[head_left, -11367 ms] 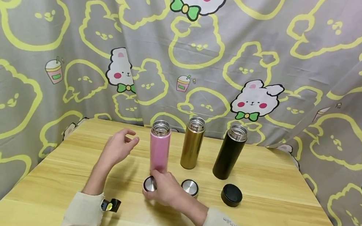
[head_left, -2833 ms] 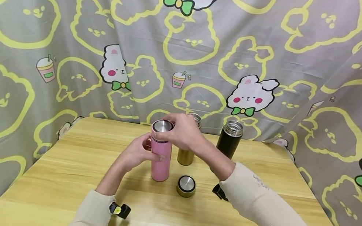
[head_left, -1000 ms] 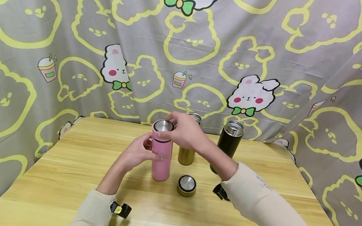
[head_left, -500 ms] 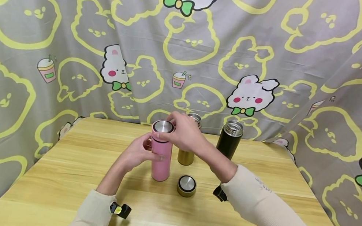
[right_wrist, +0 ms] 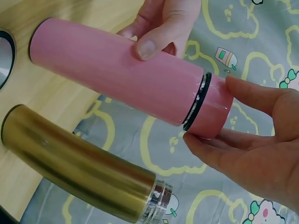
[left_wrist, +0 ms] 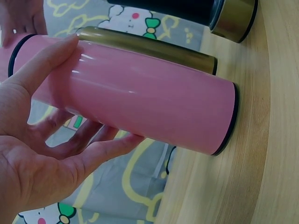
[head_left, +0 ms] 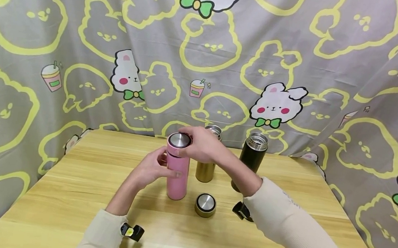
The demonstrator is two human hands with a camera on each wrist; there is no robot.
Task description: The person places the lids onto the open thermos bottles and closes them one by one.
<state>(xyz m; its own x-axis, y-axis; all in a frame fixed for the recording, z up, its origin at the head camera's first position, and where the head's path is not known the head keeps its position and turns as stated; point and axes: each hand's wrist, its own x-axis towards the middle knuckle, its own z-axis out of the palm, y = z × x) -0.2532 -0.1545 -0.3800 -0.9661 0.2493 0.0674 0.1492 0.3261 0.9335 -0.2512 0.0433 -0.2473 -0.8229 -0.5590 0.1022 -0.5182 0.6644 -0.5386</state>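
A pink thermos bottle stands upright on the table, its body gripped by my left hand. The thumb lies across the front and the fingers reach behind. My right hand holds the pink lid, with its steel top, between thumb and fingers at the bottle's mouth. In the right wrist view a thin gap with a bit of bright metal shows between the lid and the body. Behind that hand stands a gold thermos bottle without a lid, partly covered.
The gold lid sits steel side up on the wooden table. At the right an uncapped black thermos bottle is partly hidden by the right forearm. A patterned curtain hangs behind the table.
Earlier the right hand was at the pink lid on the table and the left hand was free. Now the lid is on the pink bottle, which the left hand grips. Lately the right hand shifted slightly.
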